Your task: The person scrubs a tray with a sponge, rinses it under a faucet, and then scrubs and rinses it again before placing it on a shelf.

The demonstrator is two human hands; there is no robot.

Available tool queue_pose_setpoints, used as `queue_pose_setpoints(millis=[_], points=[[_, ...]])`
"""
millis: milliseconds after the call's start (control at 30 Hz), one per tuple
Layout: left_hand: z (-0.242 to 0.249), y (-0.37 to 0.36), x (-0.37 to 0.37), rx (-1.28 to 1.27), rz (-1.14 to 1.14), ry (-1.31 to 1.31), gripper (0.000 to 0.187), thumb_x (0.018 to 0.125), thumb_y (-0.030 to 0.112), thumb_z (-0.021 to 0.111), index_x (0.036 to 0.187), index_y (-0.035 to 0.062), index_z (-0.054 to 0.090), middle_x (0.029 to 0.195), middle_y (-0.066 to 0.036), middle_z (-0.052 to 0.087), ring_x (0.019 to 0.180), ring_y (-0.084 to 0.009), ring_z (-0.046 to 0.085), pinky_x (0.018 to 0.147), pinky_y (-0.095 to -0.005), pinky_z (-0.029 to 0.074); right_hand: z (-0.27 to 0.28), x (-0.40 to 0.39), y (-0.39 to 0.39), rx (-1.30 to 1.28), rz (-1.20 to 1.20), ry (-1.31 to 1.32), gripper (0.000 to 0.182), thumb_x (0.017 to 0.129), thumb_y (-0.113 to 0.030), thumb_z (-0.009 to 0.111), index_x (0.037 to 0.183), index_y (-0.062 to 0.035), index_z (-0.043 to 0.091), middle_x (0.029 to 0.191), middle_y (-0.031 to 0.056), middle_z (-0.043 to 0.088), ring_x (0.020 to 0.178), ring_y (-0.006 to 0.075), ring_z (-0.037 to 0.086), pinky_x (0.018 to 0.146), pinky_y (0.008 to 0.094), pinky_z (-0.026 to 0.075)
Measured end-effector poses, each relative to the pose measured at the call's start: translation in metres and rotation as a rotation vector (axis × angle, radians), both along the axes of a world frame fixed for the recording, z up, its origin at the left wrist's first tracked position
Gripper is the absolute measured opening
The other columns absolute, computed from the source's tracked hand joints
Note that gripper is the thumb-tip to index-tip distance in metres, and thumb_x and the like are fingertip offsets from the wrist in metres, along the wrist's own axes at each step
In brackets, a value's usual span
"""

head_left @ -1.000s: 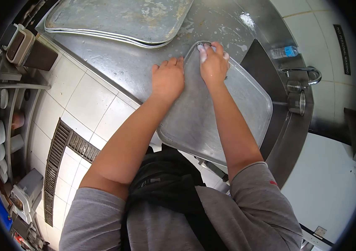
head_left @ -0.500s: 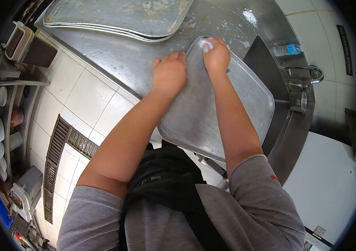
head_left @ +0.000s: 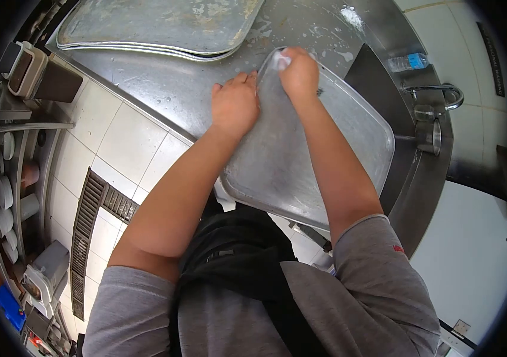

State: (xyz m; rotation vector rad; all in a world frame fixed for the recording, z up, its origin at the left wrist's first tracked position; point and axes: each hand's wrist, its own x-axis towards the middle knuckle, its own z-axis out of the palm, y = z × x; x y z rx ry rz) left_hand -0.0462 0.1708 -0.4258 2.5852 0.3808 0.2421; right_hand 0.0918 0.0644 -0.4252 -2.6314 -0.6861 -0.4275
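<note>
Right hand point(head_left: 300, 72) at the tray's twelve o'clock

The tray point(head_left: 289, 149) lies at centre, beside the sink. The right hand is closed around a foamy white wad point(head_left: 281, 60); the left point(head_left: 235, 106), half-curled, touches the ten o'clock edge, its hold unclear. At two o'clock: blue-labelled bottle point(head_left: 408, 62), sign point(head_left: 491, 59) reading "NO PERSONAL WASHING".

One sign point(head_left: 491, 58) is legible: a dark, narrow strip with pale capitals on the tiled wall point(head_left: 462, 35), reading "NO PERSONAL WASHING". The wording runs lengthwise down the strip and appears steeply foreshortened near the edge of view. Small red lettering point(head_left: 398, 248) is noted on the person's grey right sleeve point(head_left: 360, 244); too small to read. Any print on the bottle's blue label point(head_left: 418, 61) cannot be made out.
</note>
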Motion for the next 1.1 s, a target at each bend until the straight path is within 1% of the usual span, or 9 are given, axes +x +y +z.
queue_pose_setpoints(millis=[100,200,367,433,567,733,900,1033,1100], points=[[0.004,-0.001,0.0,-0.006,0.005,0.017,0.038,0.091,0.019,0.054,0.128,0.0104,0.06,0.107,-0.006,0.063,0.102,-0.021,0.061,0.085,-0.0436,0.042,0.012,-0.005,-0.006,-0.101,0.157,0.011,0.011,0.078,-0.013,0.067,0.087,-0.0084,0.069,0.096,0.0096,0.066,0.091,0.0325,0.062,0.085,0.0414,0.049],[0.003,-0.001,-0.001,-0.004,0.004,0.026,0.037,0.092,0.019,0.054,0.127,0.0103,0.06,0.107,-0.006,0.063,0.101,-0.021,0.062,0.084,-0.0435,0.042,0.013,0.017,-0.031,-0.213,0.036,-0.03,0.01,0.078,-0.012,0.066,0.087,-0.008,0.068,0.096,0.0096,0.066,0.091,0.0336,0.062,0.084,0.0422,0.05],[-0.002,0.0,-0.002,0.009,0.009,0.001,0.036,0.093,0.02,0.053,0.126,0.0106,0.061,0.105,-0.006,0.064,0.098,-0.0215,0.063,0.083,-0.0429,0.042,-0.006,0.002,-0.015,-0.032,-0.024,-0.07,0.013,0.076,-0.012,0.066,0.089,-0.0076,0.069,0.093,0.0117,0.066,0.088,0.034,0.062,0.081,0.044,0.049],[-0.002,0.001,0.001,0.015,0.018,-0.013,0.036,0.094,0.021,0.052,0.128,0.012,0.06,0.107,-0.007,0.064,0.091,-0.025,0.064,0.08,-0.0416,0.042,-0.006,-0.01,0.001,0.02,0.124,-0.017,0.012,0.076,-0.011,0.066,0.087,-0.0073,0.069,0.093,0.0124,0.066,0.088,0.0345,0.062,0.081,0.0442,0.049],[0.0,0.0,0.0,0.02,0.021,0.003,0.034,0.094,0.022,0.051,0.124,0.0112,0.062,0.105,-0.007,0.065,0.094,-0.0224,0.065,0.081,-0.0431,0.041,0.004,-0.014,-0.001,-0.062,0.254,0.02,0.012,0.077,-0.009,0.065,0.089,-0.0078,0.069,0.093,0.0114,0.066,0.089,0.0363,0.061,0.081,0.0446,0.05],[0.002,-0.001,-0.002,0.028,0.033,0.03,0.036,0.095,0.022,0.05,0.128,0.0127,0.06,0.108,-0.005,0.065,0.093,-0.0232,0.065,0.083,-0.0446,0.041,-0.007,0.022,-0.046,-0.146,0.047,-0.179,0.012,0.078,-0.013,0.067,0.088,-0.0066,0.068,0.091,0.0144,0.065,0.09,0.036,0.062,0.08,0.0454,0.049],[0.002,-0.001,0.0,-0.015,0.023,0.053,0.037,0.095,0.022,0.05,0.13,0.013,0.059,0.11,-0.005,0.067,0.093,-0.0237,0.065,0.087,-0.0453,0.041,0.004,0.011,-0.155,-0.193,-0.192,-0.071,0.011,0.078,-0.01,0.063,0.087,-0.0062,0.067,0.085,0.016,0.063,0.081,0.0378,0.061,0.077,0.0472,0.049],[0.002,-0.002,-0.001,0.023,0.014,0.043,0.038,0.094,0.022,0.05,0.131,0.0133,0.058,0.109,-0.006,0.069,0.092,-0.0233,0.066,0.088,-0.0449,0.043,-0.01,0.013,-0.094,0.045,-0.188,-0.053,0.012,0.076,-0.012,0.068,0.085,-0.0049,0.069,0.086,0.0162,0.066,0.085,0.0375,0.064,0.076,0.0465,0.05],[-0.005,-0.002,0.0,0.053,0.017,0.027,0.038,0.094,0.022,0.051,0.131,0.0134,0.058,0.107,-0.006,0.069,0.09,-0.0235,0.067,0.085,-0.0444,0.044,-0.007,0.013,-0.024,-0.088,-0.054,-0.054,0.015,0.078,-0.011,0.065,0.092,-0.005,0.067,0.091,0.0163,0.066,0.09,0.0373,0.063,0.078,0.046,0.05]])
